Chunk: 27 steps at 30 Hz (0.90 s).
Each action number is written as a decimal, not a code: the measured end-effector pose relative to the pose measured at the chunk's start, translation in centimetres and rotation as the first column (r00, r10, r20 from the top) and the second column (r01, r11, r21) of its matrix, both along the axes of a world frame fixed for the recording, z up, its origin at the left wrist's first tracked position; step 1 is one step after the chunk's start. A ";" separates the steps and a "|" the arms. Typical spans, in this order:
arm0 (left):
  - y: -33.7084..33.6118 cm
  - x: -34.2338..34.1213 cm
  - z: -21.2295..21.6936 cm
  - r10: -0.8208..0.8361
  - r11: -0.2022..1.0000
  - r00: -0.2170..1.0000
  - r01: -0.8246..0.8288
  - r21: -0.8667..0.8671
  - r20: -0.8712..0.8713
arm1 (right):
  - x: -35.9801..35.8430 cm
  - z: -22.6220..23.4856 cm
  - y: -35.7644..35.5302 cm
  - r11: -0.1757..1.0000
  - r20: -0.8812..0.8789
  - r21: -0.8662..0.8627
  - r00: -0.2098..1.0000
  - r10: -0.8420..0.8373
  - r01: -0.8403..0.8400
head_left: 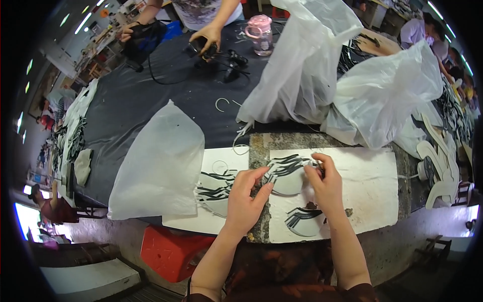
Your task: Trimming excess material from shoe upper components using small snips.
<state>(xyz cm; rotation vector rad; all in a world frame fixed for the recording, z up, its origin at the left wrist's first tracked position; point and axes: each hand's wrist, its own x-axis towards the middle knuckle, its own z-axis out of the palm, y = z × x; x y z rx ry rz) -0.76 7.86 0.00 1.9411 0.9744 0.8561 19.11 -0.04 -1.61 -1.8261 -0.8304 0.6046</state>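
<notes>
table (121, 100): black-covered
white sheet (370, 191): under black-strapped grey piece (289, 185)
left hand (245, 201): open-fingered
right hand (328, 187): cannot tell if clamped
ceiling lights (83, 23): lit

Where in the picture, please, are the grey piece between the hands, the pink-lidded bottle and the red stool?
Grey piece (288, 186), head view: on its rounded pale base, below the black strips.
Pink-lidded bottle (262, 41), head view: on its see-through body.
Red stool (167, 254), head view: on its plastic surface.
</notes>
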 end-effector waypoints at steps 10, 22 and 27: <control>-2.4 -2.8 0.6 -0.070 0.967 0.992 0.093 -0.236 0.107 | 1.6 -0.1 -4.7 0.996 -0.069 0.092 0.997 0.025 -0.018; -7.3 -9.6 0.4 -0.074 0.922 0.996 0.090 -0.378 0.057 | 2.3 -2.7 -7.2 0.994 -0.132 0.103 0.991 -0.032 0.046; -9.9 -11.2 -1.1 -0.106 0.856 0.993 0.115 -0.504 0.047 | 2.4 -3.6 -7.8 0.989 -0.104 0.138 0.994 -0.044 0.058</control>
